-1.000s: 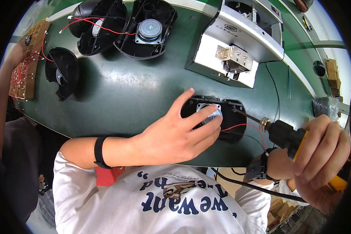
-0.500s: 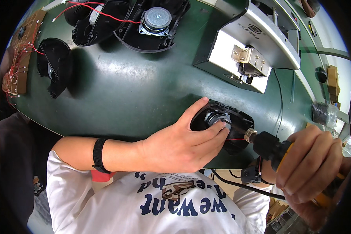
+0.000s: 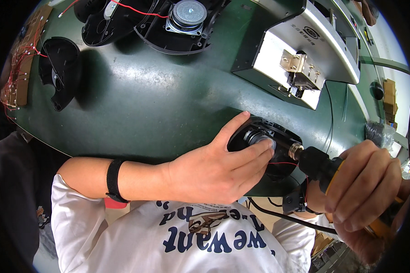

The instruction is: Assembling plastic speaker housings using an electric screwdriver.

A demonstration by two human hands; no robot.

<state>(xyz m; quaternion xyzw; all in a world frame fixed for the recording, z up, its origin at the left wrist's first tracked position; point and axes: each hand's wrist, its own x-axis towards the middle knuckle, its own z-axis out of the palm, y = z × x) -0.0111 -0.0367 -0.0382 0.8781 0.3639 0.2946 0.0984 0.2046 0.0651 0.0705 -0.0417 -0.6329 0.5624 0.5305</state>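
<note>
My left hand (image 3: 221,170) grips a black speaker housing (image 3: 288,135) on the green table, thumb along its far left edge and fingers curled over the round silver speaker (image 3: 255,135) inside. My right hand (image 3: 364,186) is wrapped round a black and yellow power screwdriver (image 3: 318,164). Its metal chuck and thin bit point left into the housing, close to my left fingertips. Where the bit's tip rests cannot be made out. A red wire (image 3: 283,163) runs out of the housing below the bit.
Beyond my hands stands a metal machine (image 3: 300,50). At the far side lie another open housing with a speaker (image 3: 189,16) and black shells (image 3: 100,29). One shell (image 3: 59,70) sits at left, beside cardboard strung with red wires (image 3: 20,84). A black cable (image 3: 287,218) hangs near my right wrist.
The view has shifted slightly. Relative to the housing, both hands stay nearly where they were, with the screwdriver still at the speaker and my left hand still gripping.
</note>
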